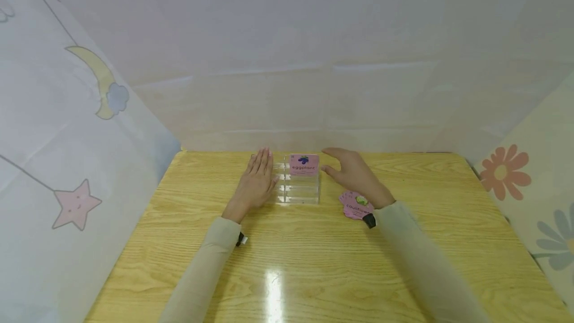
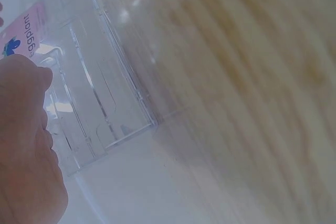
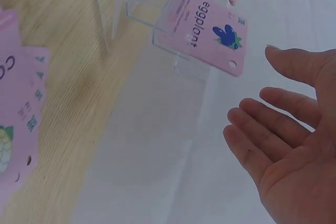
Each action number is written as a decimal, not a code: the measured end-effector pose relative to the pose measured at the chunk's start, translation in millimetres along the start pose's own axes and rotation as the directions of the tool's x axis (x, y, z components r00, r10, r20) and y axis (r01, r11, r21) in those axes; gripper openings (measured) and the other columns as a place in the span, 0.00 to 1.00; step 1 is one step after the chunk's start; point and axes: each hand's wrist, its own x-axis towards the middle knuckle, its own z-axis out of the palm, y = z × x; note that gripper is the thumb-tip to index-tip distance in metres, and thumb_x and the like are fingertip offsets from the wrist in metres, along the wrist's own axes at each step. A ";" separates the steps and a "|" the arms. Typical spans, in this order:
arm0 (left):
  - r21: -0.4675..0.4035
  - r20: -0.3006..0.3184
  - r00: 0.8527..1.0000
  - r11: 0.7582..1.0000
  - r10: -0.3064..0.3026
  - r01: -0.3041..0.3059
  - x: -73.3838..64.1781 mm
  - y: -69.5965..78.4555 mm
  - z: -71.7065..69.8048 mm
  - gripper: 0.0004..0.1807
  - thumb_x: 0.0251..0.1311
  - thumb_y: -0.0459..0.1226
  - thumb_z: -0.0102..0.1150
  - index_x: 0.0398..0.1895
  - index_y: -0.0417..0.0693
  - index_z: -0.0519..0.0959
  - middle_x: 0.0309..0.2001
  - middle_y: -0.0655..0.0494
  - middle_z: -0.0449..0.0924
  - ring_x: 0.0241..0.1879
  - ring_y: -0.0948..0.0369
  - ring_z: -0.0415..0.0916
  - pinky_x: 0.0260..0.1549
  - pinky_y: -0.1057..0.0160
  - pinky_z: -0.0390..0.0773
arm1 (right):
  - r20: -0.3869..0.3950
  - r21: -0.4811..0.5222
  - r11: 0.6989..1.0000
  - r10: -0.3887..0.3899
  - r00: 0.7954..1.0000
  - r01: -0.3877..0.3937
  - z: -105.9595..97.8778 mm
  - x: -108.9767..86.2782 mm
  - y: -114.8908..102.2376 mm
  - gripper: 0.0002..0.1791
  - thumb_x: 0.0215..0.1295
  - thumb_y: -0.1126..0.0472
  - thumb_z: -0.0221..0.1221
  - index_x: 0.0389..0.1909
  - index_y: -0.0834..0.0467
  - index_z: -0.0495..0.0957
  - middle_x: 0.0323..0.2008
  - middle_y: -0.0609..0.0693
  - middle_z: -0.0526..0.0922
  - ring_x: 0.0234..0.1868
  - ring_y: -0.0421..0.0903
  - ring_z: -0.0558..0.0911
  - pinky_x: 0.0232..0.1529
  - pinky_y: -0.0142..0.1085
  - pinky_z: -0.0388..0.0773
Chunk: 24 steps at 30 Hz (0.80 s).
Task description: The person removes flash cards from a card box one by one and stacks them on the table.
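Observation:
A clear plastic tiered stand (image 1: 302, 194) sits towards the back of the table. One pink card (image 1: 304, 167) printed "eggplant" leans in its rearmost tier, on the right side. My left hand (image 1: 256, 186) lies over the left part of the stand, fingers straight and together, hiding some of it. Just right of the card, my right hand (image 1: 356, 172) is held with thumb and fingers spread apart and nothing between them. The right wrist view shows its palm (image 3: 294, 177) facing the eggplant card (image 3: 210, 32), with a gap between them.
A fanned pile of pink cards (image 1: 354, 207), "cauliflower" on top, lies on the wooden table (image 1: 314, 258) beneath my right wrist. Behind the table's back edge hangs a pale sheet (image 1: 287, 88). Printed sheets with a star (image 1: 77, 204) and a flower (image 1: 505, 172) flank the sides.

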 end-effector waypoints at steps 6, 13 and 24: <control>-0.002 0.006 1.000 1.000 0.002 -0.002 0.1 -0.3 -0.2 0.41 0.84 0.50 0.36 0.84 0.32 0.40 0.86 0.37 0.31 0.87 0.44 0.33 0.86 0.47 0.35 | 0.001 -0.053 0.996 -0.074 0.997 0.074 9.4 7.2 -13.8 0.31 0.72 0.61 0.66 0.73 0.64 0.71 0.73 0.61 0.75 0.75 0.61 0.74 0.76 0.55 0.73; 0.001 0.026 1.000 1.000 0.003 -0.003 -0.4 -0.1 -1.2 0.41 0.85 0.50 0.34 0.84 0.33 0.35 0.86 0.38 0.27 0.87 0.43 0.32 0.86 0.47 0.33 | -0.004 -0.146 0.976 -0.162 0.987 0.160 16.3 14.3 -33.2 0.31 0.70 0.62 0.68 0.72 0.65 0.73 0.72 0.62 0.76 0.72 0.61 0.78 0.72 0.53 0.78; 0.012 0.021 1.000 1.000 0.005 -0.005 -0.5 0.4 -1.8 0.41 0.85 0.50 0.34 0.84 0.32 0.36 0.85 0.38 0.26 0.87 0.42 0.35 0.86 0.47 0.35 | -0.008 -0.303 0.919 -0.266 0.964 0.251 34.9 25.8 -37.2 0.34 0.69 0.56 0.70 0.72 0.66 0.73 0.73 0.65 0.74 0.75 0.63 0.74 0.72 0.56 0.76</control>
